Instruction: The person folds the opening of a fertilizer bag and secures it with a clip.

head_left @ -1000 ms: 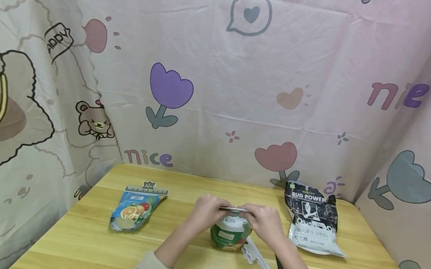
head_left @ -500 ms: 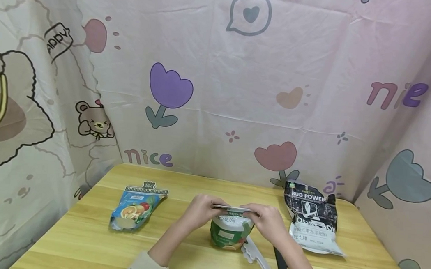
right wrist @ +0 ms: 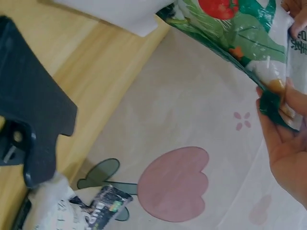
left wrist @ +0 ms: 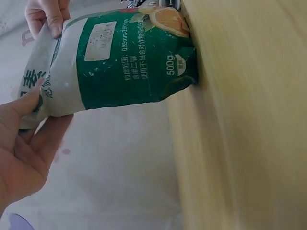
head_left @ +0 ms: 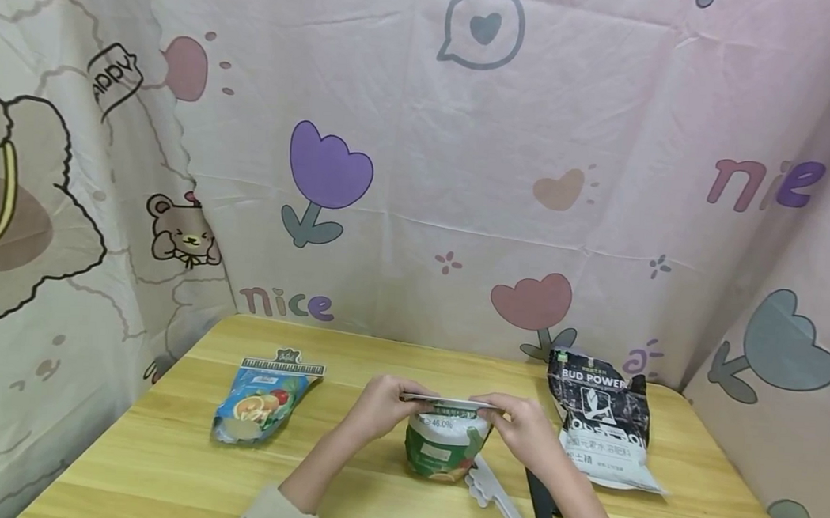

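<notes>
A green-and-white fertilizer bag (head_left: 442, 451) stands upright on the table, with pictures of fruit and vegetables on it. Its white top is folded over into a flat strip. My left hand (head_left: 382, 406) pinches the left end of that fold, thumb on the near side, as the left wrist view shows with the same hand (left wrist: 24, 158). At the other end my right hand (head_left: 524, 426) pinches the fold, its fingers (right wrist: 273, 127) behind the bag's corner. Just right of the bag lies a white sealing clip (head_left: 496, 498) with a wavy-edged head.
A black clip (head_left: 541, 508) lies beside the white one, partly under my right forearm. At the right is a black-and-white bag (head_left: 600, 429). On the left lies a blue bag (head_left: 259, 408) with a decorated clip (head_left: 283, 367) across its top. A printed curtain (head_left: 414, 275) hangs behind the table.
Both hands have slid apart along the bag's top, the left hand leftward and the right hand rightward. More of the folded edge shows between them. The bag stays in place.
</notes>
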`<action>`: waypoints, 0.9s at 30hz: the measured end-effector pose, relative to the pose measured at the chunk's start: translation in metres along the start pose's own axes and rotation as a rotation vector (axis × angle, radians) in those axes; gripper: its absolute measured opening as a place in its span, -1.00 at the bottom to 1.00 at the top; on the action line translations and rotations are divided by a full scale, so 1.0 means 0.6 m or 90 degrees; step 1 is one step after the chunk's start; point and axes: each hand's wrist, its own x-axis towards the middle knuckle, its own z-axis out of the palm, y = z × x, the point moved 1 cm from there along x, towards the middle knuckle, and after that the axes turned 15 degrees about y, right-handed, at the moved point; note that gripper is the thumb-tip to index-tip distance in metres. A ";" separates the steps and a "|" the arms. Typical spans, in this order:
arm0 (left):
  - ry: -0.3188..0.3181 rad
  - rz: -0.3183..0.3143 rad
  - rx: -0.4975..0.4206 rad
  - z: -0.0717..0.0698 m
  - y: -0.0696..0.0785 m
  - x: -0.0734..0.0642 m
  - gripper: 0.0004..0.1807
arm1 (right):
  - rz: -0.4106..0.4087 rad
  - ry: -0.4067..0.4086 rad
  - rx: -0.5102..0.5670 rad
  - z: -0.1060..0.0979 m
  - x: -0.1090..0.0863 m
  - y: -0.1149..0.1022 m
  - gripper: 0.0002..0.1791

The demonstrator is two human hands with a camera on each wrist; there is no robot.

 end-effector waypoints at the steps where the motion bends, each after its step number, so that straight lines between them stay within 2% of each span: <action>1: 0.003 0.028 0.039 -0.001 0.005 0.000 -0.83 | -0.001 0.001 -0.014 -0.001 0.001 -0.003 -0.73; 5: 0.028 0.171 0.184 -0.004 0.026 0.003 -0.76 | -0.041 0.027 -0.059 -0.002 0.007 -0.019 -0.63; 7: 0.043 0.229 0.208 -0.003 0.034 0.003 -0.76 | -0.066 0.045 -0.070 0.000 0.011 -0.028 -0.64; 9: 0.055 0.262 0.207 0.000 0.040 0.004 -0.80 | -0.086 0.057 -0.074 0.003 0.014 -0.036 -0.70; 13: 0.072 0.271 0.203 0.007 0.045 0.005 -0.87 | -0.110 0.083 -0.083 0.012 0.018 -0.041 -0.80; 17: 0.076 0.264 0.209 0.013 0.045 0.004 -0.88 | -0.142 0.128 -0.079 0.020 0.018 -0.039 -0.79; 22: 0.098 0.273 0.232 0.017 0.043 0.002 -0.88 | -0.164 0.188 -0.083 0.026 0.015 -0.036 -0.79; 25: 0.105 0.272 0.231 0.018 0.041 0.000 -0.88 | -0.162 0.190 -0.087 0.026 0.013 -0.035 -0.81; 27: 0.095 0.261 0.212 0.017 0.038 0.000 -0.87 | -0.148 0.175 -0.080 0.024 0.010 -0.033 -0.81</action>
